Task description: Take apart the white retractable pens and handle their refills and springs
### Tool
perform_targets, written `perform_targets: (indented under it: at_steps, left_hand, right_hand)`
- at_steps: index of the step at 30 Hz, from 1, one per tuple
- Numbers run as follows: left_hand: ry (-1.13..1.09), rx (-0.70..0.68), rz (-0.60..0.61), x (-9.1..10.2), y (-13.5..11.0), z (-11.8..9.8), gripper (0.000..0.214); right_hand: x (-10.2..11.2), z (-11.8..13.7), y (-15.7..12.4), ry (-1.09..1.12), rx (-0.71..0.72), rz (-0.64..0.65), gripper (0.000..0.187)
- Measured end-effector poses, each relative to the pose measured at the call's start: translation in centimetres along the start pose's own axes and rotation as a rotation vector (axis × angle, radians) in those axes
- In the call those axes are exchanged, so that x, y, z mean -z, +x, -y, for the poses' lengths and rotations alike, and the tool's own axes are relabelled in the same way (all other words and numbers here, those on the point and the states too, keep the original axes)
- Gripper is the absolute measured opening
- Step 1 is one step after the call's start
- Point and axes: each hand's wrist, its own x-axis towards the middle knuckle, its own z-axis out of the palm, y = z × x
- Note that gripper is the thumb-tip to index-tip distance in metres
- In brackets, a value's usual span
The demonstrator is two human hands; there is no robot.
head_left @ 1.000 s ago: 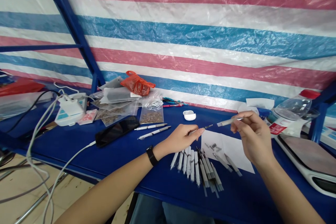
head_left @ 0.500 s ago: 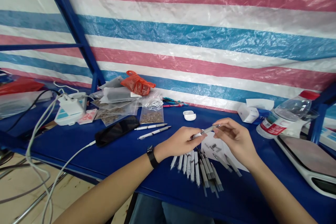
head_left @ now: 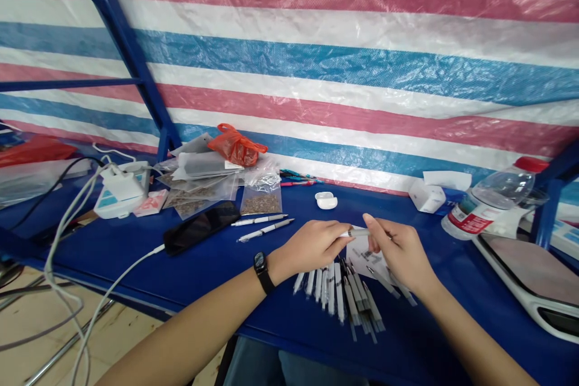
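Observation:
Between my hands, a white and grey pen (head_left: 358,233) is held level above the table. My left hand (head_left: 316,243) pinches its left end. Closed on the other end is my right hand (head_left: 400,250), its thumb raised along the pen and hiding the tip. Below lie several white pen barrels (head_left: 332,287) in clear sleeves and several grey pen parts with metal tips (head_left: 362,295), fanned on the table. A white paper sheet (head_left: 357,256) with small dark pieces lies partly under my right hand. Two whole pens (head_left: 266,230) rest left of my hands.
On the blue table (head_left: 199,289) a black phone (head_left: 201,226) charges at left, near bags of brown flakes (head_left: 261,202) and a red plastic bag (head_left: 236,145). A white earbud case (head_left: 326,200) sits behind my hands. To the right stand a bottle (head_left: 491,202) and a scale (head_left: 538,277).
My right hand has turned and closed round the pen's right end, covering the tip that showed before. My left hand still holds the other end in nearly the same place.

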Motion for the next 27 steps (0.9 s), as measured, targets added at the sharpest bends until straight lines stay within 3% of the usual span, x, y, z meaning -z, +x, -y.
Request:
perform_targets:
  at_steps: [5,9,14,20,25,27]
  left_hand:
    - [0.042,0.048,-0.039,0.6,0.1,0.1,0.026]
    - [0.096,0.043,-0.033,1.1,-0.1,0.2,0.025]
    - [0.129,0.033,-0.014,0.8,0.0,0.3,0.025]
    - [0.079,0.045,-0.027,1.0,-0.1,0.4,0.025]
    - [0.079,0.026,0.022,0.7,0.0,0.4,0.025]
    - [0.061,0.032,0.005,0.6,0.1,0.4,0.023]
  right_hand:
    - [0.4,-0.2,0.5,0.148,0.006,-0.007,0.056]
    - [0.0,0.0,0.5,0.058,0.076,0.033,0.053]
    - [-0.3,0.1,0.4,-0.013,0.016,-0.002,0.067]
    - [0.1,0.3,0.6,0.001,0.14,0.014,0.053]
    - [-0.3,-0.3,0.5,-0.078,0.028,-0.008,0.067]
    - [-0.3,-0.4,0.6,-0.04,0.003,-0.011,0.064]
